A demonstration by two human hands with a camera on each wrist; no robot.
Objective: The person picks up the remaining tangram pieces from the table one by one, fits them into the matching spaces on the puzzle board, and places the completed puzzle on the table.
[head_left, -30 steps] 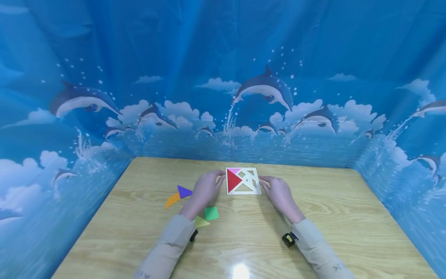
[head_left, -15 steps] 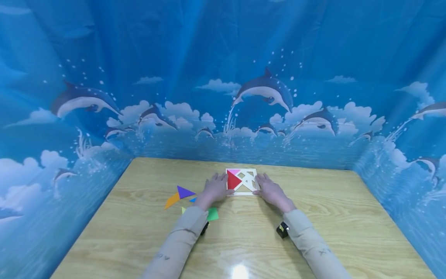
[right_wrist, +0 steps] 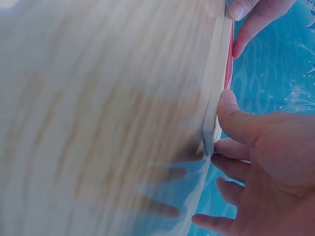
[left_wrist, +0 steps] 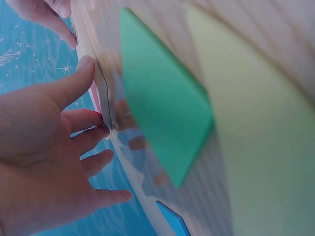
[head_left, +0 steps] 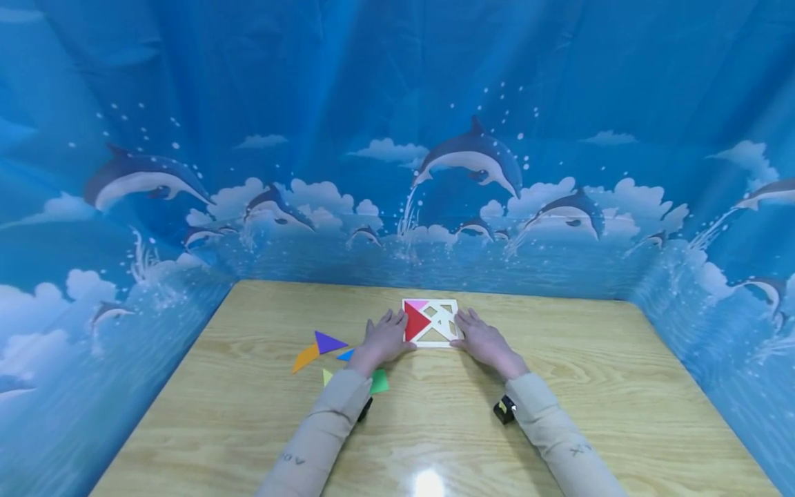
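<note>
A white tangram tray [head_left: 435, 344] lies flat near the back of the table. A large red triangle [head_left: 415, 322] and a pink piece [head_left: 415, 304] sit in its left side; the other cut-outs show wood colour. My left hand [head_left: 384, 338] touches the tray's front left corner, thumb on the front edge and fingers along the side. At the front right corner my right hand [head_left: 486, 340] does the same. Both wrist views show the fingers spread and fairly straight, with thumb and nearest fingertips right at the tray edge [right_wrist: 211, 120].
Left of the tray lie loose tangram pieces: a purple triangle [head_left: 328, 342], an orange piece [head_left: 306, 358] and a blue piece [head_left: 345, 355]. A green piece [left_wrist: 162, 103] and a pale yellow one [left_wrist: 261, 113] are partly under the left forearm. A dolphin-print curtain [head_left: 397, 255] borders the wooden table.
Both hands have shifted from pinching the tray's sides to lying at its front corners, thumbs on the front edge. More of the blue piece shows. During the last half second little has moved.
</note>
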